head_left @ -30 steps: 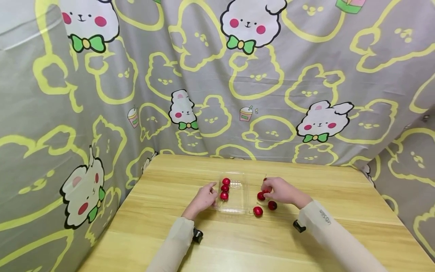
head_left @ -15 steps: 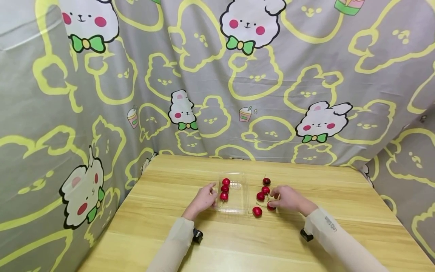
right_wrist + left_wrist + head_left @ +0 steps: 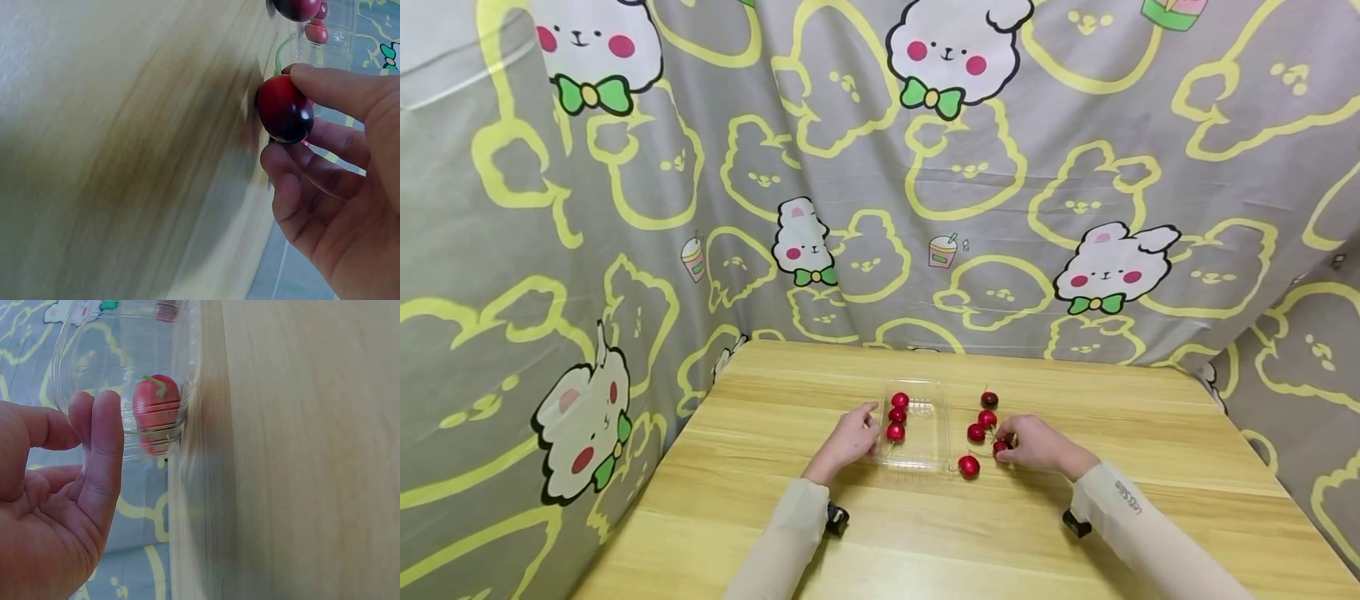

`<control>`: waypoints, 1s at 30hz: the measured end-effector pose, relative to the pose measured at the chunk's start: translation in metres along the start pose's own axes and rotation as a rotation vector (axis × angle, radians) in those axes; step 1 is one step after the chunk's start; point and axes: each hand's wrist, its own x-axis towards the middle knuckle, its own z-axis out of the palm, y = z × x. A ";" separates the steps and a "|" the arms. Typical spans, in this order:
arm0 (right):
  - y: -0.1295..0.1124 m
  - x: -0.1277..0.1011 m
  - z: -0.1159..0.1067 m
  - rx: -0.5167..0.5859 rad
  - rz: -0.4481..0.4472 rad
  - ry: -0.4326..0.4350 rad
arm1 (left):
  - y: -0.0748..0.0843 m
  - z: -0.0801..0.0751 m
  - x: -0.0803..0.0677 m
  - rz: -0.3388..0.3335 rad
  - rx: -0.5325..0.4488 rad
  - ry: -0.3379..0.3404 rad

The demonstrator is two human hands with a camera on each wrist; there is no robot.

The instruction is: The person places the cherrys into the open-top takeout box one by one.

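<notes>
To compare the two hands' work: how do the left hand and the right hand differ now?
The left hand rests with relaxed fingers against the clear plastic tray, holding nothing; the right hand pinches a dark red cherry. The left hand is beside the three cherries in the tray; the right hand is among loose ones on the wooden table. Both wear pale sleeves.

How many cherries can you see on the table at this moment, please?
7: three in the clear tray, at and; three loose on the table at and; one pinched by the right hand. Another beside it may be hidden.
</notes>
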 end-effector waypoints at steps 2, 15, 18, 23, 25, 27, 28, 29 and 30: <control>0.000 0.000 -0.001 0.001 -0.011 0.000 | 0.000 0.000 0.000 0.000 -0.001 0.000; 0.010 -0.003 0.004 0.052 -0.097 -0.001 | 0.001 0.001 -0.001 0.003 -0.006 0.002; 0.011 -0.004 0.005 0.054 -0.107 -0.002 | 0.001 0.001 -0.002 -0.006 -0.004 -0.001; 0.009 -0.006 0.002 0.121 -0.091 -0.003 | 0.002 0.001 -0.002 -0.006 -0.001 0.000; 0.009 -0.007 -0.001 0.140 -0.083 0.005 | 0.002 0.001 -0.003 -0.001 0.002 0.000; 0.008 -0.007 -0.004 0.146 -0.084 0.019 | 0.002 0.001 -0.003 -0.006 0.008 0.000; 0.007 -0.007 -0.006 0.144 -0.090 0.027 | 0.002 0.001 -0.003 -0.006 0.008 0.000; 0.007 -0.008 -0.007 0.141 -0.096 0.035 | 0.003 0.001 -0.002 -0.005 0.009 0.000; 0.007 -0.008 -0.009 0.136 -0.104 0.045 | 0.003 0.001 -0.002 -0.008 0.009 0.000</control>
